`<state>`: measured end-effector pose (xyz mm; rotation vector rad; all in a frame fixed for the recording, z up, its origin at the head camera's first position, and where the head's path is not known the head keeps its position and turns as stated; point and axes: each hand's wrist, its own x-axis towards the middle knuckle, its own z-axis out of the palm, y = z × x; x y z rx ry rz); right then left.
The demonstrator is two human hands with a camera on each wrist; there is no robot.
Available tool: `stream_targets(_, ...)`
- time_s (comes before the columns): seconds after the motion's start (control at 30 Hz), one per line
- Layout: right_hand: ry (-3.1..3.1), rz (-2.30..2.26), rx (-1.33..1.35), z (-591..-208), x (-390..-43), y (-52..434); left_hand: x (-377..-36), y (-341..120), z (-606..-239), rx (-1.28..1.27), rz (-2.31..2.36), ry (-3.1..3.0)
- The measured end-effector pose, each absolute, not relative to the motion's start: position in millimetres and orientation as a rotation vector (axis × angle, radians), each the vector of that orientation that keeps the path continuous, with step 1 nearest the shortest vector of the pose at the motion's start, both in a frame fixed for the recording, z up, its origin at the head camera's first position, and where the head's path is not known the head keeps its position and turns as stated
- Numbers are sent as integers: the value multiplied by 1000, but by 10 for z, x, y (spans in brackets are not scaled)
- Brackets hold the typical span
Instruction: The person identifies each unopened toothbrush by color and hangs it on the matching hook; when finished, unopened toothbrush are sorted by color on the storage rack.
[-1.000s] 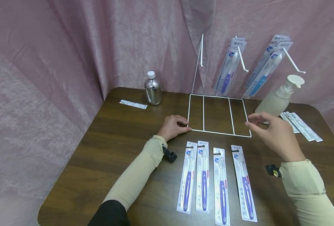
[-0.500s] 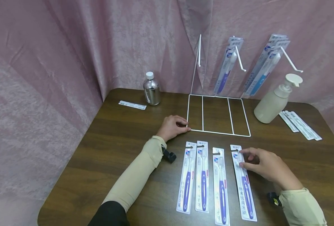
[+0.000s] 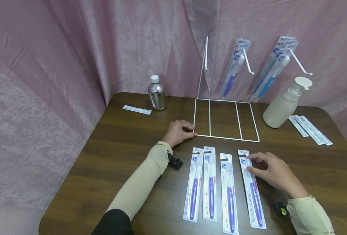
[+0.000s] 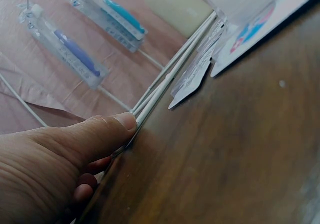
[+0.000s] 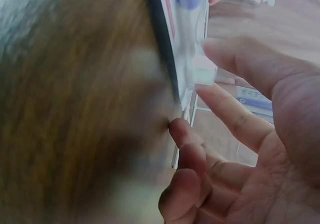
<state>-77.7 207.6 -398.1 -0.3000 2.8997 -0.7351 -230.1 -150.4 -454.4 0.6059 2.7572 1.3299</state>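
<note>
Our left hand (image 3: 177,133) pinched a corner of the white rack (image 3: 226,137); our right hand (image 3: 274,171), thumb and forefinger parted, touched a purple toothbrush pack (image 3: 254,194).

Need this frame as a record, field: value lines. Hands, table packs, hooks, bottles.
left hand: pinches near front corner of white wire rack
right hand: thumb and index fingertips at upper end of rightmost toothbrush pack; grip unclear
packs in front of rack: four, purple-handled, lying flat
left hook: bare
middle hook: purple-handled packs, count unclear
right hook: blue-handled packs, count unclear
silver bottle: upright, left of rack, white cap
pump bottle: right of rack
</note>
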Motion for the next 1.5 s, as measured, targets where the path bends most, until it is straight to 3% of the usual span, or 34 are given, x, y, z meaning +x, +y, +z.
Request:
stream_targets(0.37,3025,-915,-292,-3701,-803,2044,-2330,-1496,-4566,613,1325,2758)
stream_targets(1.0,3664,-1190,-627,-2514,-1181,1605,-2323,-1507,-4562,619,1289,2772)
stream_targets(1.5,3719,-1295,-587,-2539,-1563,1449,-2317,-1503,-4541,610,1266,2767)
